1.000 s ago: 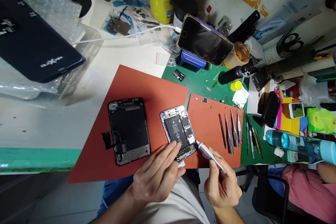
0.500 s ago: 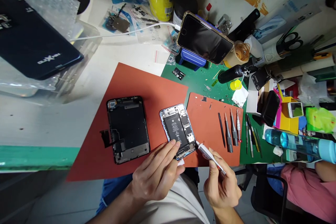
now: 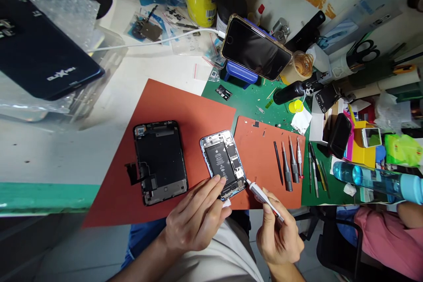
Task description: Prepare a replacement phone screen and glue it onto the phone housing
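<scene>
An opened phone point(image 3: 216, 158) lies on the red-brown mat, its black battery and circuit boards showing. My left hand point(image 3: 194, 220) grips its lower end, fingertips on the battery. By my left thumb a bit of white material point(image 3: 226, 203), perhaps tissue, peeks out; most of it is hidden. Between thumb and fingers my right hand point(image 3: 280, 231) holds a white glue tube point(image 3: 264, 198). The tube's thin nozzle tip is at the phone's lower right edge; whether it touches is too small to tell. A detached phone screen point(image 3: 161, 163) lies face down to the left, its flex cable sticking out.
Several screwdrivers point(image 3: 287, 169) lie on the right mat point(image 3: 257, 154), with tweezers point(image 3: 314, 176) beyond. A blue water bottle point(image 3: 373, 180) lies farther right. Behind, a phone point(image 3: 256, 48) leans on a blue stand point(image 3: 241, 74). Another person's pink sleeve point(image 3: 383, 238) shows at the lower right.
The whole view has shifted very slightly. Both hands, the phone and the glue tube keep nearly the same places, with the nozzle still at the phone's edge.
</scene>
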A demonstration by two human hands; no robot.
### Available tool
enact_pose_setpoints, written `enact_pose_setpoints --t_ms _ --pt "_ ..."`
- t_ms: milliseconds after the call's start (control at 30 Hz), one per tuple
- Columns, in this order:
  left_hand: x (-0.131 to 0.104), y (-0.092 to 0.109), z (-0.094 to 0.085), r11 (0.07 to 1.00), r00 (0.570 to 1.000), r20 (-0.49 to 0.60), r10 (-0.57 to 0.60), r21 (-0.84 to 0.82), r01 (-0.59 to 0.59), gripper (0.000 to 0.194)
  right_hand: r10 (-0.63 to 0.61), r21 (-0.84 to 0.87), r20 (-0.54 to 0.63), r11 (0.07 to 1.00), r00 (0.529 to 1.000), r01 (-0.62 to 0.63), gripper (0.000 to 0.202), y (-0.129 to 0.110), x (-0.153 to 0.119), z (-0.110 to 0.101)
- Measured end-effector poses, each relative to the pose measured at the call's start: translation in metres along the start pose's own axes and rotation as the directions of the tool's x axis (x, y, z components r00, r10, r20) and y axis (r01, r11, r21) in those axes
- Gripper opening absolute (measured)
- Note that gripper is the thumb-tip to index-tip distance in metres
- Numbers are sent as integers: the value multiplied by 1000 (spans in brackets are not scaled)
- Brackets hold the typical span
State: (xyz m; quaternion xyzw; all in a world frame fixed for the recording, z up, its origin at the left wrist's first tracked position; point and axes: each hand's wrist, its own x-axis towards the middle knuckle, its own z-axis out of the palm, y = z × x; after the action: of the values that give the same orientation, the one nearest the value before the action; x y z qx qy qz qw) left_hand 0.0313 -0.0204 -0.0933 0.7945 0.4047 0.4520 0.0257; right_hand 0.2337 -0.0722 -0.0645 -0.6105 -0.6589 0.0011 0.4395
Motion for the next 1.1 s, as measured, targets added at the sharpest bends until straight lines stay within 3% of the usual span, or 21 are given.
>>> enact_pose_setpoints --t_ms 467,867,1100 --pt "1 0 1 1000 1000 15 10 10 -10 20 82 40 12 996 997 -82 59 -3 -5 -3" --pt "-3 0 0 1000 1000 14 3 8 -3 18 165 32 10 986 986 -165 59 -5 -10 -6" --pt "0 0 0 1000 1000 17 1 10 -1 19 150 6 -17 989 989 -150 56 -8 -7 -6"
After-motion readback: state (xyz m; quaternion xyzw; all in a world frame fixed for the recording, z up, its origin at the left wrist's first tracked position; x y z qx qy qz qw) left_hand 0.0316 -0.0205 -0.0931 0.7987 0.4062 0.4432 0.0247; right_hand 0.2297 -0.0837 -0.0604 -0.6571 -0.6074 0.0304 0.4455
